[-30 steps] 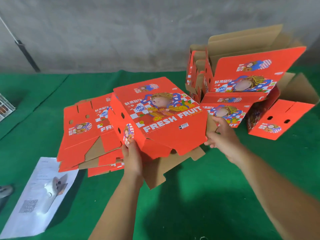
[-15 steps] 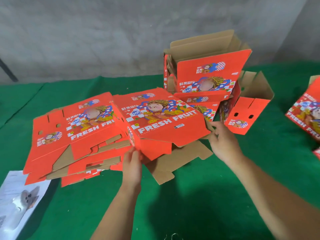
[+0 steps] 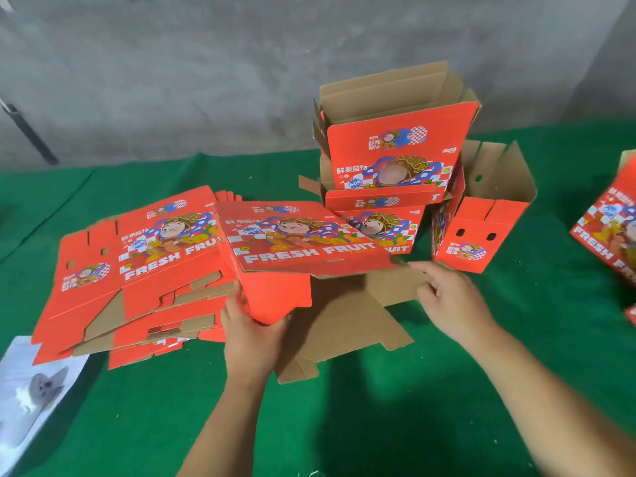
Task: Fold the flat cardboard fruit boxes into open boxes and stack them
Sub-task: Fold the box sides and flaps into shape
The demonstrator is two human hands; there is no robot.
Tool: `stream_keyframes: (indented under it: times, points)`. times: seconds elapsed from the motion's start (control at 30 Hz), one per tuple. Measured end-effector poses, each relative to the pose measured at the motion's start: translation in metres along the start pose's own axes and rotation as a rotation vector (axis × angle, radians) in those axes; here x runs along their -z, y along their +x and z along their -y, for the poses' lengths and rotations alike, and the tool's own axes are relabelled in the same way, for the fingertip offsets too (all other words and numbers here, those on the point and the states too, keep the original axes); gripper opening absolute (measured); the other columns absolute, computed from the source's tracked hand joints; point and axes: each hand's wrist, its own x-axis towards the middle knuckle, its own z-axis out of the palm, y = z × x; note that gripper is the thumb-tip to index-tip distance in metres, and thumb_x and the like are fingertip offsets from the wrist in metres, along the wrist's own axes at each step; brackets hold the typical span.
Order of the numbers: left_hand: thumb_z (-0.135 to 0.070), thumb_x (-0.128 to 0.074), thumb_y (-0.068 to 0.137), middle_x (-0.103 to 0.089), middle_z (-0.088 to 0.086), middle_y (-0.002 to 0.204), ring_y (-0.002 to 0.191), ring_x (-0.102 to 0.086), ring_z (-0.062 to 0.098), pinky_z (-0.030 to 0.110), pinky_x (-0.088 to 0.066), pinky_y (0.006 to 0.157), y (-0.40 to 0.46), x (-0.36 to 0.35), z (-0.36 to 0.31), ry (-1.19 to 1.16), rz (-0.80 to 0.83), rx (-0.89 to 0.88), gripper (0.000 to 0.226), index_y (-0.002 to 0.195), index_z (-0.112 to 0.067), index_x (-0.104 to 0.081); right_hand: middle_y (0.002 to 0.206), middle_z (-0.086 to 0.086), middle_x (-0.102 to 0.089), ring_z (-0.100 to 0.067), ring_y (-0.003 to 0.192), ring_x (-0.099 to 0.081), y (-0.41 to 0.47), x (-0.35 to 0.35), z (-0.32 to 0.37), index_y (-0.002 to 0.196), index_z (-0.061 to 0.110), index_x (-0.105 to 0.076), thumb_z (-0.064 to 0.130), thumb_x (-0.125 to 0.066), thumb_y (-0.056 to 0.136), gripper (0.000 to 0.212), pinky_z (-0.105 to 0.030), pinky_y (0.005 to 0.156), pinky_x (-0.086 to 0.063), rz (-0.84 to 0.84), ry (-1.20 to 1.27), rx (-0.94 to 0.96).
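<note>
Box half-folded at mid tabletop, left hand on its end panel

Box [image 3: 303,242] under folding is held just above the green tabletop [image 3: 395,425], near its middle, printed "FRESH FRUIT" face tilted upward and brown bottom flaps [image 3: 347,325] splayed out below toward the near edge. The left hand [image 3: 253,333] is seen gripping the red end panel, fingers and thumb curled round its lower edge. The right hand [image 3: 454,304] is held at the box's right corner, index finger extended toward the panel edge, remaining fingers loosely bent; nothing is pinched by it, and contact with the cardboard cannot be confirmed.

A pile of flat boxes [image 3: 137,280] is lying just left of the held box, toward the left edge. A stack of opened boxes [image 3: 395,156] is standing behind it, toward the far edge, with one open box [image 3: 481,228] tipped on its side just to its right. Another printed box [image 3: 609,228] is cut off at the right edge. A white sheet [image 3: 31,394] is lying at the near left corner.
</note>
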Motion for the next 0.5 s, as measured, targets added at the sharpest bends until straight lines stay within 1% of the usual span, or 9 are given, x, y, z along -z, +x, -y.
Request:
stream_keyframes:
  times: [0.07,0.13,0.17,0.23,0.27,0.3,0.37,0.43,0.5]
  points:
    - [-0.064,-0.083,0.053,-0.061,0.0,0.131,0.118,-0.063,0.021,0.05,-0.052,0.101,0.012,0.016,-0.009,-0.019,0.001,0.005,0.103,0.142,-0.029,-0.045,0.092,0.002,-0.058,-0.016,0.075,-0.055,-0.002,0.013,-0.018,0.129,0.024,-0.071,0.0,-0.055,0.093,0.046,-0.036,0.068,-0.045,0.061,0.061,0.015]
    - [-0.07,-0.079,0.053,-0.063,0.0,0.129,0.116,-0.064,0.024,0.053,-0.054,0.096,0.014,0.025,-0.022,0.06,0.039,-0.023,0.099,0.138,-0.032,-0.045,0.095,0.0,-0.059,-0.018,0.082,-0.06,-0.006,0.024,-0.03,0.126,0.028,-0.072,0.0,-0.054,0.096,0.045,-0.039,0.077,-0.05,0.108,0.12,0.016]
    - [-0.073,-0.077,0.054,-0.063,0.0,0.128,0.114,-0.065,0.025,0.053,-0.055,0.093,0.011,0.027,-0.029,0.128,0.061,-0.032,0.096,0.135,-0.034,-0.044,0.098,0.0,-0.061,-0.018,0.083,-0.061,-0.006,0.028,-0.035,0.122,0.034,-0.073,0.0,-0.054,0.096,0.046,-0.036,0.076,-0.051,0.11,0.157,0.019]
    - [-0.079,-0.07,0.054,-0.062,0.001,0.123,0.109,-0.065,0.028,0.053,-0.056,0.088,0.006,0.026,-0.039,0.266,0.108,-0.026,0.089,0.127,-0.035,-0.044,0.103,0.003,-0.066,-0.013,0.081,-0.063,-0.001,0.04,-0.038,0.111,0.05,-0.07,0.001,-0.053,0.094,0.054,-0.027,0.067,-0.051,0.085,0.246,0.026]
    - [-0.078,-0.07,0.056,-0.061,0.003,0.121,0.108,-0.065,0.029,0.053,-0.056,0.088,0.004,0.025,-0.043,0.313,0.139,-0.012,0.086,0.124,-0.033,-0.043,0.104,0.006,-0.068,-0.01,0.081,-0.064,0.003,0.046,-0.038,0.106,0.055,-0.07,0.004,-0.053,0.092,0.056,-0.025,0.066,-0.051,0.075,0.274,0.033]
    - [-0.073,-0.073,0.059,-0.061,0.004,0.12,0.108,-0.064,0.031,0.054,-0.056,0.089,0.004,0.025,-0.047,0.345,0.178,0.011,0.082,0.124,-0.032,-0.043,0.105,0.009,-0.071,-0.009,0.084,-0.065,0.008,0.05,-0.039,0.103,0.057,-0.07,0.007,-0.053,0.089,0.055,-0.025,0.07,-0.052,0.066,0.295,0.036]
    - [-0.055,-0.081,0.071,-0.06,0.007,0.124,0.111,-0.063,0.032,0.055,-0.054,0.093,0.006,0.022,-0.054,0.379,0.245,0.048,0.075,0.129,-0.03,-0.04,0.106,0.008,-0.073,-0.013,0.091,-0.068,0.016,0.055,-0.04,0.107,0.049,-0.074,0.007,-0.053,0.087,0.051,-0.032,0.083,-0.054,0.055,0.318,0.024]
    - [-0.04,-0.082,0.077,-0.06,0.008,0.128,0.113,-0.063,0.034,0.054,-0.053,0.095,0.005,0.018,-0.061,0.375,0.275,0.044,0.077,0.137,-0.03,-0.034,0.103,0.002,-0.073,-0.015,0.087,-0.066,0.021,0.053,-0.037,0.112,0.033,-0.076,0.01,-0.053,0.084,0.043,-0.035,0.078,-0.052,0.046,0.344,0.007]
    - [-0.036,-0.077,0.082,-0.063,0.009,0.129,0.112,-0.064,0.038,0.048,-0.053,0.091,0.001,0.014,-0.071,0.388,0.264,-0.003,0.081,0.144,-0.032,-0.025,0.099,0.003,-0.073,-0.014,0.083,-0.065,0.025,0.052,-0.033,0.11,0.029,-0.077,0.021,-0.05,0.081,0.04,-0.031,0.073,-0.046,0.006,0.368,0.028]
